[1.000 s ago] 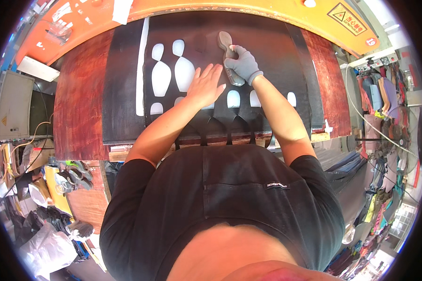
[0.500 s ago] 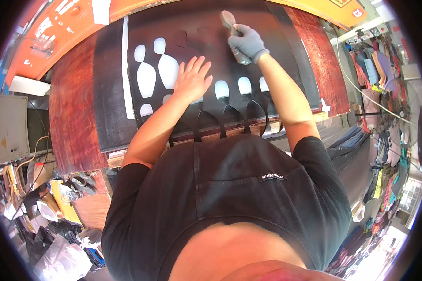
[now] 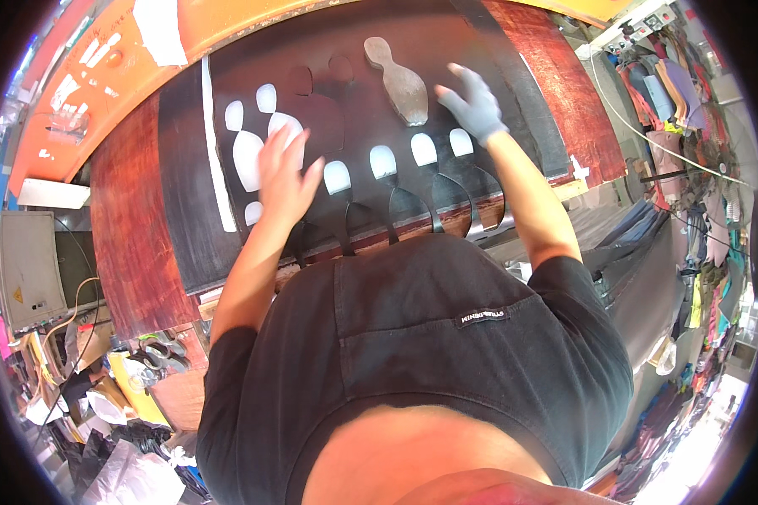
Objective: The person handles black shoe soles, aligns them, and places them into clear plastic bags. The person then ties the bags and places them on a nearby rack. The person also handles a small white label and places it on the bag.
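Note:
A grey sole-shaped cutting die (image 3: 402, 88) lies flat on a black sheet (image 3: 459, 50). My right hand (image 3: 478, 105), in a grey glove, hovers just right of the die with fingers spread and nothing in them. My bare left hand (image 3: 286, 181) is over the sheet's left part, its fingers apart, partly covering a white sole-shaped cut-out (image 3: 246, 160) and its neighbour. Between the left hand and the die, dark sole outlines (image 3: 316, 109) show in the sheet. Along the near edge runs a row of white rounded openings (image 3: 383, 160) with thin black strips hanging below.
Beyond the sheet spans an orange machine beam (image 3: 114, 80). Reddish-brown boards (image 3: 126, 219) flank the sheet on both sides. A grey metal box (image 3: 29, 261) stands at left. Coloured material pieces (image 3: 667, 93) hang at right, near a cable. Bags and scraps (image 3: 130, 475) lie lower left.
My right hand has let go of the die and drawn off to the right. The left hand has shifted left, over the white cut-outs. The view has shifted slightly.

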A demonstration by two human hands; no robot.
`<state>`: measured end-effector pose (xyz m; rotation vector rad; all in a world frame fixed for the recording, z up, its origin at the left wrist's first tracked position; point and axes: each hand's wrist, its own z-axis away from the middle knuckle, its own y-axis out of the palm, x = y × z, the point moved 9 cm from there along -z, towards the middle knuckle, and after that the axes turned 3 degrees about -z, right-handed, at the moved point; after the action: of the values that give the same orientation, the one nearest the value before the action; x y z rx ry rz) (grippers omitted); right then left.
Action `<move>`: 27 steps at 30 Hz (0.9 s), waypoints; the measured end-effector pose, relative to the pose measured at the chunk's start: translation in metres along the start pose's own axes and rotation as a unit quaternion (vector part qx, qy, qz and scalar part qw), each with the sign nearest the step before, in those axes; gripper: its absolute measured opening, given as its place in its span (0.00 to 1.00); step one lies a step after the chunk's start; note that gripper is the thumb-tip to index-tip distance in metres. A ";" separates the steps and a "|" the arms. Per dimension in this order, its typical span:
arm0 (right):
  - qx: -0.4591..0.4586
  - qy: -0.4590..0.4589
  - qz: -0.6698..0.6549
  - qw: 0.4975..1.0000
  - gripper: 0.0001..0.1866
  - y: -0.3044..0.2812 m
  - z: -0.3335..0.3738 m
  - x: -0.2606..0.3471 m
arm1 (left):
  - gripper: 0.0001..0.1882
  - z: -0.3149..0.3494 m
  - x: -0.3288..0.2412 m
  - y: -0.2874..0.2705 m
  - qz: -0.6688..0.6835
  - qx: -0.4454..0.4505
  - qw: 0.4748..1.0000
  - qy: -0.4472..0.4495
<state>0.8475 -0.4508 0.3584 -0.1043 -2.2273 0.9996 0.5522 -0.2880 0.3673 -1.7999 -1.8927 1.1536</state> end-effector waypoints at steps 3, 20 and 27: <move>-0.040 0.044 0.035 0.998 0.27 -0.051 0.054 -0.045 | 0.22 0.063 0.033 -0.054 -0.060 0.028 0.992 -0.109; -0.169 0.041 -0.202 0.964 0.14 -0.064 -0.252 -0.067 | 0.11 0.023 0.210 -0.023 -0.135 -0.085 0.939 -0.305; -0.127 -0.039 -0.258 0.957 0.14 -0.034 -0.304 -0.093 | 0.10 -0.050 0.278 -0.003 -0.158 -0.087 0.932 -0.314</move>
<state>1.1130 -0.3134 0.4733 0.3936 -2.2693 0.4390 0.5347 -0.0107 0.3145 -1.1955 -2.5879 1.6013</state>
